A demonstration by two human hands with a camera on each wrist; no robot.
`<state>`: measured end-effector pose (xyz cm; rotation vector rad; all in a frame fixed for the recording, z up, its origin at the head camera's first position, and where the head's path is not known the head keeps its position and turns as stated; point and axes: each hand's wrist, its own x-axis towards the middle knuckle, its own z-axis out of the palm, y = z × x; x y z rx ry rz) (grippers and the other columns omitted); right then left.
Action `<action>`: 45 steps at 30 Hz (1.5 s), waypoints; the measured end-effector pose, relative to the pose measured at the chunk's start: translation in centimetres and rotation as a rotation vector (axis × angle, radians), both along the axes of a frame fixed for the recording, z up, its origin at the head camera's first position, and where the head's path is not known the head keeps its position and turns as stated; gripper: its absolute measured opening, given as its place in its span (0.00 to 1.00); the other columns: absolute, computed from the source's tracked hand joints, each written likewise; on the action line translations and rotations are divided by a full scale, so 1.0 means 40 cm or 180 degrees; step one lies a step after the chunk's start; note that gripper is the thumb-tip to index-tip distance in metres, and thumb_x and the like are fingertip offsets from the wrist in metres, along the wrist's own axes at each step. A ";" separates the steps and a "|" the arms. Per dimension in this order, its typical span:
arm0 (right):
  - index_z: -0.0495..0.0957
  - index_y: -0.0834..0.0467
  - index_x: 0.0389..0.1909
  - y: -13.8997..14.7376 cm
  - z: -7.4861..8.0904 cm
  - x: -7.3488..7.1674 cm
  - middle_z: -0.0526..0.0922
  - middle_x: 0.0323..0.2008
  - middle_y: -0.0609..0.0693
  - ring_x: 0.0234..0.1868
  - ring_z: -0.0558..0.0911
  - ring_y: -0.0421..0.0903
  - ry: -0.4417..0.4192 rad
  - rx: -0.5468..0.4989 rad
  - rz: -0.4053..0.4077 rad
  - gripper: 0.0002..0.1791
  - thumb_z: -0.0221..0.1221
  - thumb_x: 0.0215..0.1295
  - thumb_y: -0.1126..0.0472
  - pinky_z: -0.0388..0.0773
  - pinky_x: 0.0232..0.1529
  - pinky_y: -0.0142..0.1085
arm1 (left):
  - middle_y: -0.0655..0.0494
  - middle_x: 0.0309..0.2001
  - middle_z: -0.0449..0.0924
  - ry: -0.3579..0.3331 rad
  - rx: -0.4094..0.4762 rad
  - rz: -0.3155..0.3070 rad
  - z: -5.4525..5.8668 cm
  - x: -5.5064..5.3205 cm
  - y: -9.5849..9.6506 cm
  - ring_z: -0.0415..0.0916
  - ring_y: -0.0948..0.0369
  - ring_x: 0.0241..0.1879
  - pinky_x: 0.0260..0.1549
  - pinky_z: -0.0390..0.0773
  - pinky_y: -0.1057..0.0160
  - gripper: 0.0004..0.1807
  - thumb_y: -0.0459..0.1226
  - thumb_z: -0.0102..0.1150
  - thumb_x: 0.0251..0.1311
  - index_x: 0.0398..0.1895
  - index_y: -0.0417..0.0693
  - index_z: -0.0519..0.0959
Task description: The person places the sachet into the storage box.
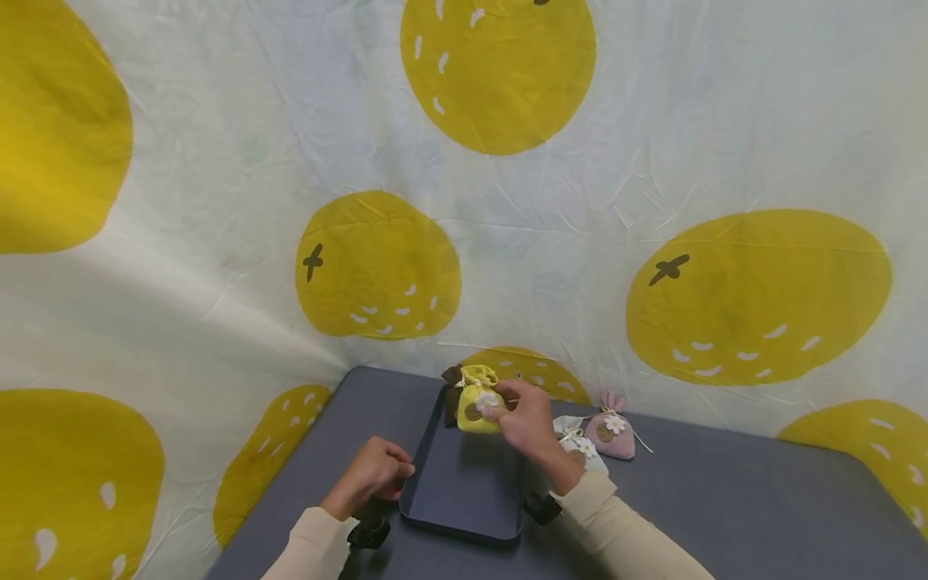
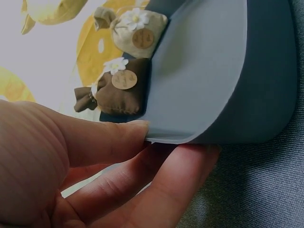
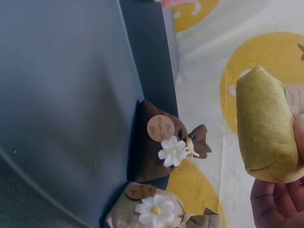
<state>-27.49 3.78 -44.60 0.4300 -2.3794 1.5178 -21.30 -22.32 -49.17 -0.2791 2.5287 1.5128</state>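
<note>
My left hand [image 1: 373, 471] is at the left side of a dark grey-blue tray [image 1: 464, 495], pinching its rim with the thumb on top and fingers beneath. Above the tray's far end, my right hand [image 1: 529, 420] holds a small yellow drawstring pouch [image 1: 471, 419] with a white flower and round tag. Inside the tray, at the far wall, stand a brown pouch [image 2: 121, 92] and a beige pouch [image 3: 135, 216], each flowered and tagged. In the head view the yellow pouch partly covers the brown one, and the beige one is hidden.
Right of the tray, a white pouch [image 1: 593, 465] and a pink pouch [image 1: 616, 445] sit on the dark table [image 1: 710, 491]. The right forearm partly hides the white one. Behind the table hangs a pale cloth [image 1: 536, 266] printed with yellow fruit.
</note>
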 end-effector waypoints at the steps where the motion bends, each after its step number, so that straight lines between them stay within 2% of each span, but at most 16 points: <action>1: 0.88 0.65 0.44 -0.004 -0.002 -0.002 0.91 0.40 0.60 0.42 0.89 0.58 0.0009 -0.0007 -0.0006 0.17 0.75 0.51 0.71 0.88 0.44 0.51 | 0.46 0.37 0.86 -0.0011 0.0017 0.0000 -0.001 0.000 0.000 0.85 0.57 0.25 0.24 0.87 0.57 0.09 0.28 0.67 0.62 0.44 0.32 0.86; 7: 0.88 0.66 0.42 -0.027 -0.015 -0.016 0.90 0.40 0.60 0.41 0.88 0.57 0.0069 0.0005 -0.0012 0.16 0.75 0.50 0.72 0.87 0.42 0.48 | 0.47 0.35 0.85 -0.0083 0.0086 0.0042 -0.007 -0.002 0.002 0.83 0.59 0.24 0.22 0.87 0.59 0.08 0.27 0.67 0.61 0.43 0.32 0.86; 17: 0.89 0.63 0.42 -0.055 -0.030 -0.039 0.91 0.40 0.58 0.42 0.88 0.55 0.0043 0.0140 -0.0022 0.14 0.74 0.52 0.70 0.86 0.42 0.48 | 0.47 0.36 0.87 -0.0051 0.0029 0.0016 -0.009 -0.002 0.000 0.84 0.59 0.24 0.23 0.87 0.59 0.08 0.28 0.67 0.62 0.43 0.33 0.87; 27: 0.89 0.63 0.40 -0.083 -0.042 -0.058 0.90 0.34 0.57 0.30 0.79 0.47 0.0188 0.0293 -0.0068 0.14 0.76 0.50 0.69 0.79 0.36 0.43 | 0.47 0.35 0.86 -0.0030 0.0032 0.0047 -0.008 -0.006 0.006 0.82 0.60 0.23 0.21 0.86 0.60 0.06 0.28 0.68 0.61 0.41 0.34 0.87; 35: 0.88 0.62 0.42 -0.099 -0.047 -0.071 0.90 0.37 0.57 0.35 0.83 0.50 0.0063 0.0452 -0.0152 0.14 0.75 0.53 0.67 0.82 0.39 0.47 | 0.48 0.35 0.85 -0.0077 0.0035 0.0099 -0.006 -0.011 0.006 0.80 0.59 0.23 0.21 0.86 0.61 0.05 0.28 0.68 0.61 0.40 0.35 0.87; 45: 0.88 0.63 0.41 -0.117 -0.076 -0.096 0.90 0.36 0.57 0.36 0.84 0.50 -0.0030 0.0561 -0.0196 0.14 0.75 0.51 0.67 0.83 0.39 0.46 | 0.47 0.36 0.86 -0.0069 0.0053 0.0082 -0.005 -0.010 0.002 0.82 0.59 0.24 0.22 0.86 0.60 0.06 0.28 0.68 0.61 0.41 0.34 0.87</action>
